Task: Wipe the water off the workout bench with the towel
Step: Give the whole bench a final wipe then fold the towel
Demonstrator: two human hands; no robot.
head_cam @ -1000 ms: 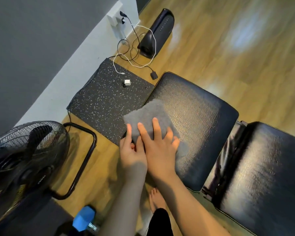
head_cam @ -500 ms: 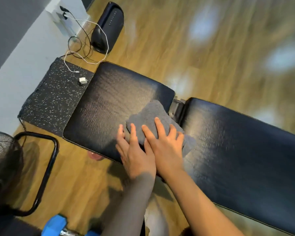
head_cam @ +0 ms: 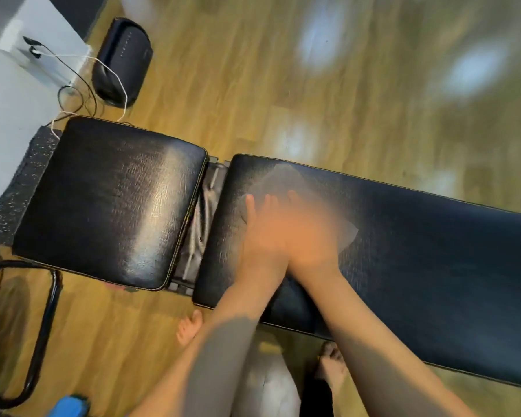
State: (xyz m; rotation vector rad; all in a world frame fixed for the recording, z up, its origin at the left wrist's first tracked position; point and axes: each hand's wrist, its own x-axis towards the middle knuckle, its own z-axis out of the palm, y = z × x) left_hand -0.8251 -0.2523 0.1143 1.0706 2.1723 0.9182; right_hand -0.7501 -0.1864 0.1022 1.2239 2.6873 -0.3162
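The black workout bench has a short seat pad (head_cam: 109, 200) on the left and a long back pad (head_cam: 418, 266) on the right, with a gap between them. A grey towel (head_cam: 278, 179) lies flat on the left end of the long pad, blurred by motion. My left hand (head_cam: 259, 233) and my right hand (head_cam: 310, 233) lie side by side, palms down, pressing on the towel and covering most of it. Any water on the pads is hard to make out; both show glossy sheen.
A speckled rubber mat (head_cam: 18, 182) lies under the seat end. A black speaker (head_cam: 122, 61) and cables (head_cam: 82, 82) sit by the wall. A black fan stand (head_cam: 42, 332) and a blue dumbbell (head_cam: 69, 406) are at lower left. My bare feet (head_cam: 190, 326) stand by the bench.
Both hands slid the towel rightwards, from the seat pad's left edge, across the gap, onto the long back pad. The view has swung right with them.
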